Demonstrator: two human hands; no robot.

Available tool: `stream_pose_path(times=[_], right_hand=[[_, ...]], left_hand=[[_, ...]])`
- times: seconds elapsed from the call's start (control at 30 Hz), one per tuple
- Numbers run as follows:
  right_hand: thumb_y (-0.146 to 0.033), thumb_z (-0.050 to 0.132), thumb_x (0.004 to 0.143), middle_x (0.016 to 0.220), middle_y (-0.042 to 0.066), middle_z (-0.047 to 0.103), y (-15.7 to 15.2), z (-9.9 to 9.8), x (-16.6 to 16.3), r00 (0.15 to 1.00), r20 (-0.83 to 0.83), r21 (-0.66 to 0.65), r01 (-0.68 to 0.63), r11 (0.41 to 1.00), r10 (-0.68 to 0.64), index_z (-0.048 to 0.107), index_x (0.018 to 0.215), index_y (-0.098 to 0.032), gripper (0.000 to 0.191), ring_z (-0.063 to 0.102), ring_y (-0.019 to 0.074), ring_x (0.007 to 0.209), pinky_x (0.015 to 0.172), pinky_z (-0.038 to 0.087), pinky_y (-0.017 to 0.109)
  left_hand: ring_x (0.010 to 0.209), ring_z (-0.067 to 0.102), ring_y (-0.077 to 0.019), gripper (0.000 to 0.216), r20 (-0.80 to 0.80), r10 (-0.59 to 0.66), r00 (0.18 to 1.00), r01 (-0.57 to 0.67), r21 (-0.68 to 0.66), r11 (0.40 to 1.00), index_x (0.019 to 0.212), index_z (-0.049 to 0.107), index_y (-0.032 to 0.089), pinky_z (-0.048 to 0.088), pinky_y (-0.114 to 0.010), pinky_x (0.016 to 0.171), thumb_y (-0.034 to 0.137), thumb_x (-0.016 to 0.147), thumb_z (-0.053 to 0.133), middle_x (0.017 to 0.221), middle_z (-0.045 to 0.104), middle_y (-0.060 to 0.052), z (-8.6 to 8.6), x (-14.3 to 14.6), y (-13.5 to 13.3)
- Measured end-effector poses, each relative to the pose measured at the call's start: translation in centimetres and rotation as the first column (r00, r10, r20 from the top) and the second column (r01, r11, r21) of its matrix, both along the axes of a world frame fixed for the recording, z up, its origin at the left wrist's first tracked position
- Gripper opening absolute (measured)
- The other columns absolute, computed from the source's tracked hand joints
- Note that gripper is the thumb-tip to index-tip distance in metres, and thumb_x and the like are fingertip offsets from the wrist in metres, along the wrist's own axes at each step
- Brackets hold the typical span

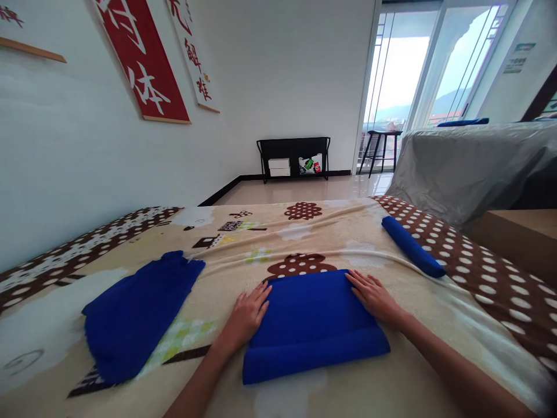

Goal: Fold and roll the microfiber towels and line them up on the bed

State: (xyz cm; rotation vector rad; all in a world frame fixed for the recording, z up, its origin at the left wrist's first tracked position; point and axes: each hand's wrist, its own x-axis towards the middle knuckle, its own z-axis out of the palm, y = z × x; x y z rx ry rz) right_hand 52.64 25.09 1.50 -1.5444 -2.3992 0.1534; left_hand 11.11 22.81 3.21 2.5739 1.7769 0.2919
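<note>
A folded blue cloth (313,319) lies flat in front of me on the patterned blanket (348,223), its near edge turned over into a band. At its far left corner rests my left hand (250,313), fingers stretched out along the edge. My right hand (376,297) lies flat on the far right corner, fingers extended. Over to the left is a crumpled blue cloth (139,316), loosely spread. A narrow rolled blue cloth (412,247) sits to the right, beyond my right hand.
Brown polka-dot borders (491,278) edge the blanket. Right of it stand a cardboard box (517,238) and a plastic-covered piece of furniture (452,168). A black rack (293,157) is against the far wall, and a dark stool (383,145) stands by the glass door.
</note>
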Motion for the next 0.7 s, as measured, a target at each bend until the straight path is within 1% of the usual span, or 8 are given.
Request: stream_pose_path(times=[0.1, 0.2, 0.27, 0.33, 0.43, 0.5, 0.6, 0.7], right_hand=[[-0.036, 0.027, 0.103, 0.155, 0.008, 0.034, -3.4, 1.1, 1.3, 1.000, -0.005, 0.062, -0.015, 0.998, 0.015, 0.040, 0.148, -0.026, 0.048, 0.030, 0.0213, 0.145, 0.115, 0.029, 0.051], [-0.030, 0.036, 0.101, 0.153, 0.006, 0.039, -8.5, 1.7, 2.1, 0.991, 0.019, 0.180, -0.131, 0.975, 0.130, 0.041, 0.147, -0.029, 0.046, 0.039, 0.0201, 0.140, 0.111, 0.036, 0.046], [-0.025, 0.045, 0.098, 0.146, 0.006, 0.049, -11.5, 1.4, 2.0, 0.975, 0.065, 0.234, -0.222, 0.947, 0.213, 0.044, 0.144, -0.029, 0.047, 0.047, 0.0198, 0.133, 0.108, 0.040, 0.042], [-0.017, 0.049, 0.093, 0.136, 0.007, 0.058, -13.3, 0.5, 1.5, 0.960, 0.094, 0.285, -0.279, 0.917, 0.262, 0.049, 0.140, -0.026, 0.048, 0.054, 0.0203, 0.124, 0.105, 0.043, 0.040], [-0.005, 0.047, 0.085, 0.124, 0.009, 0.064, -13.0, -0.7, 0.0, 0.963, 0.060, 0.359, -0.266, 0.895, 0.262, 0.057, 0.130, -0.019, 0.048, 0.058, 0.0214, 0.115, 0.100, 0.044, 0.041], [-0.001, 0.045, 0.080, 0.115, 0.009, 0.066, -11.8, -0.7, -1.0, 0.972, 0.009, 0.337, -0.224, 0.915, 0.235, 0.062, 0.119, -0.017, 0.045, 0.059, 0.0213, 0.107, 0.097, 0.045, 0.041], [-0.002, 0.047, 0.075, 0.100, 0.007, 0.067, -10.6, 0.8, -1.8, 0.982, -0.033, 0.261, -0.173, 0.950, 0.188, 0.064, 0.101, -0.017, 0.035, 0.059, 0.0211, 0.096, 0.090, 0.045, 0.041], [-0.005, 0.050, 0.075, 0.092, 0.004, 0.065, -11.4, 2.6, -1.8, 0.986, -0.046, 0.190, -0.149, 0.970, 0.160, 0.063, 0.094, -0.019, 0.027, 0.057, 0.0205, 0.090, 0.088, 0.043, 0.041]], left_hand=[[0.138, 0.043, -0.0211, 0.047, 0.025, -0.012, 1.000, 0.009, 0.119, 0.993, 0.141, 0.048, 0.021, 0.038, -0.048, 0.110, 0.018, 0.097, 0.031, 0.148, 0.049, -0.009, 1.4, -0.5, -3.3], [0.129, 0.053, -0.0206, 0.045, -0.021, -0.156, 0.988, 0.153, 0.345, 0.926, 0.137, 0.052, 0.021, 0.045, -0.039, 0.103, 0.018, 0.093, 0.043, 0.138, 0.059, -0.008, 2.4, -0.3, -9.0], [0.119, 0.058, -0.0212, 0.048, -0.117, -0.224, 0.968, 0.253, 0.416, 0.874, 0.134, 0.054, 0.021, 0.047, -0.036, 0.099, 0.015, 0.087, 0.050, 0.130, 0.064, -0.007, 2.2, 0.3, -12.5], [0.113, 0.061, -0.0221, 0.052, -0.189, -0.237, 0.953, 0.297, 0.421, 0.857, 0.133, 0.055, 0.019, 0.048, -0.036, 0.095, 0.010, 0.082, 0.051, 0.126, 0.066, -0.007, 1.3, 1.0, -14.4], [0.108, 0.063, -0.0235, 0.056, -0.183, -0.201, 0.962, 0.260, 0.407, 0.876, 0.130, 0.056, 0.016, 0.048, -0.038, 0.093, 0.005, 0.076, 0.047, 0.120, 0.068, -0.009, -0.3, 2.0, -14.1], [0.106, 0.063, -0.0248, 0.052, -0.142, -0.146, 0.979, 0.189, 0.375, 0.908, 0.123, 0.060, 0.016, 0.047, -0.040, 0.093, 0.002, 0.075, 0.047, 0.115, 0.069, -0.009, -0.6, 2.6, -12.7], [0.102, 0.063, -0.0263, 0.046, -0.097, -0.062, 0.993, 0.084, 0.240, 0.967, 0.113, 0.065, 0.017, 0.047, -0.043, 0.091, 0.000, 0.073, 0.047, 0.107, 0.070, -0.008, 0.7, 3.3, -11.3], [0.100, 0.063, -0.0257, 0.044, -0.062, -0.016, 0.998, 0.022, 0.092, 0.996, 0.110, 0.065, 0.017, 0.044, -0.046, 0.092, 0.001, 0.075, 0.045, 0.102, 0.070, -0.008, 2.6, 3.6, -11.9]])
